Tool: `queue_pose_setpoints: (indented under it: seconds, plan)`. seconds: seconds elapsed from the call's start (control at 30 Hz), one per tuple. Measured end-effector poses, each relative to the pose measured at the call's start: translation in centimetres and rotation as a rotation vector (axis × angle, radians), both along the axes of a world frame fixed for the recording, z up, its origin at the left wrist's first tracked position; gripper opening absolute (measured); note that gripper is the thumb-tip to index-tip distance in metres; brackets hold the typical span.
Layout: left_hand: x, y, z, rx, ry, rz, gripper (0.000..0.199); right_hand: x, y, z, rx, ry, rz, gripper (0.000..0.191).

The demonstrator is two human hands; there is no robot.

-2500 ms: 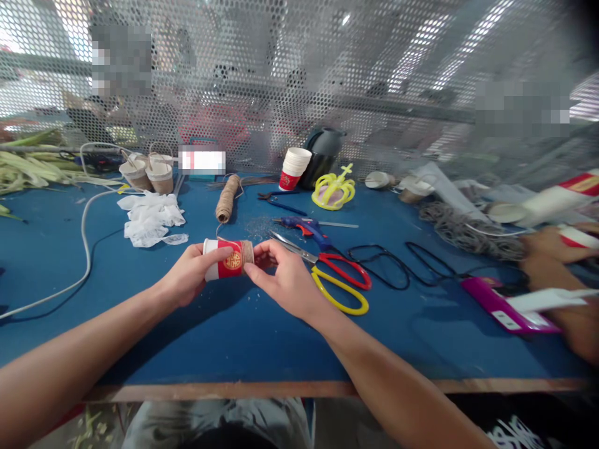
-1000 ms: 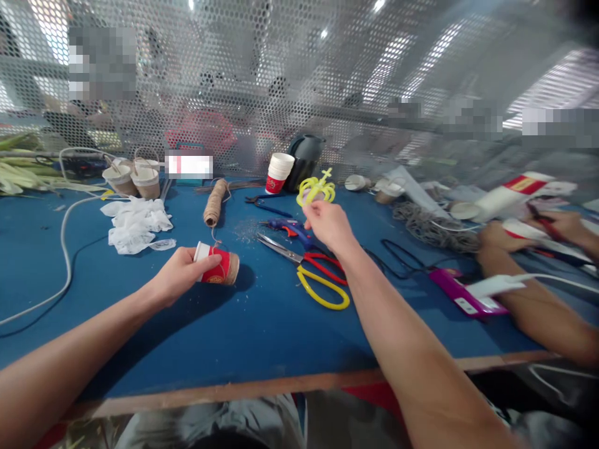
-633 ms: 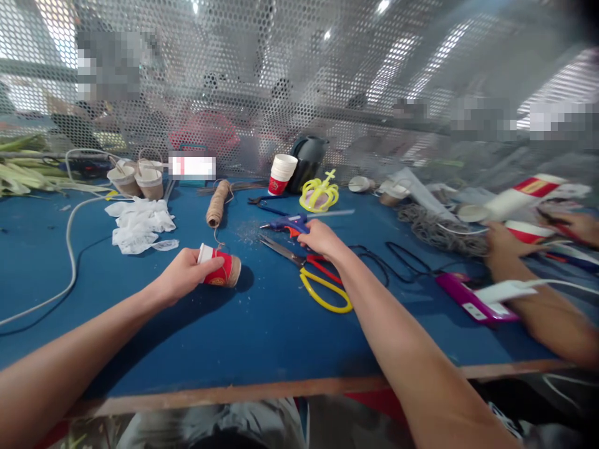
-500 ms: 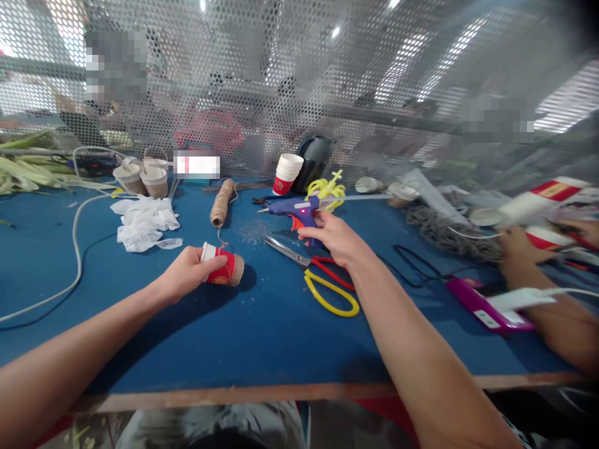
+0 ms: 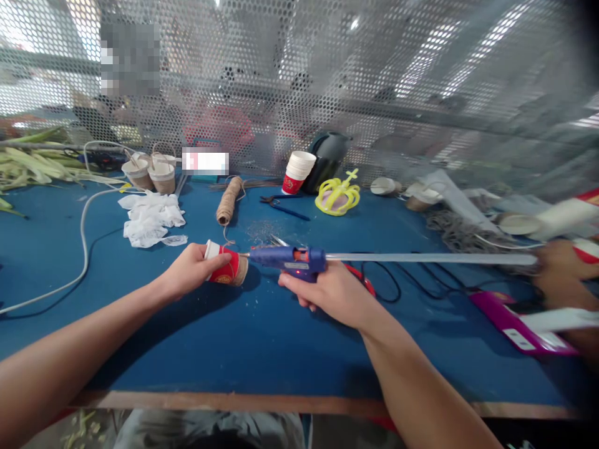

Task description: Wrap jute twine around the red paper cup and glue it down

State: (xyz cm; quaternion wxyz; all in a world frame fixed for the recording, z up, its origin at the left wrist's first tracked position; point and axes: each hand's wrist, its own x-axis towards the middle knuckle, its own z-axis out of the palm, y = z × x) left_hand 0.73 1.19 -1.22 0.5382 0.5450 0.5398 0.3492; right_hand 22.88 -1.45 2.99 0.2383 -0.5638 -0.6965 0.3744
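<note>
My left hand is closed round a red and white paper cup, tipped on its side. Twine is wound round the cup's base end, which points right. A strand runs from it to the twine spool behind. In my right hand is a blue hot glue gun with a small red light. Its nozzle is at the twine-wrapped end of the cup; whether they touch I cannot tell. A long clear glue stick sticks out of the gun's back. Scissors lie mostly hidden behind the gun and right hand.
Behind are pliers, stacked paper cups, a dark kettle and a yellow crown-shaped piece. White gloves and twine-covered cups lie left. A purple power strip and another person's arm are right.
My right hand has lifted the glue gun off the table and brought it left and nearer, its nozzle now at the cup. My left hand still holds the cup. The view has shifted slightly.
</note>
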Motion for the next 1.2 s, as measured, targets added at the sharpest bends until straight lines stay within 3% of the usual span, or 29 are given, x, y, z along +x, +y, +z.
queue_pose_setpoints:
  seconds: [0.3,1.2]
  plan:
    - [0.24,-0.16,0.21,0.001,-0.063,-0.005,0.03,-0.27,-0.37,-0.13,0.097,-0.074,0.056,0.026]
    - [0.4,-0.34,0.22,-0.004,-0.039,-0.007,0.029,0.04,-0.77,0.12,0.07,-0.178,0.102,0.023]
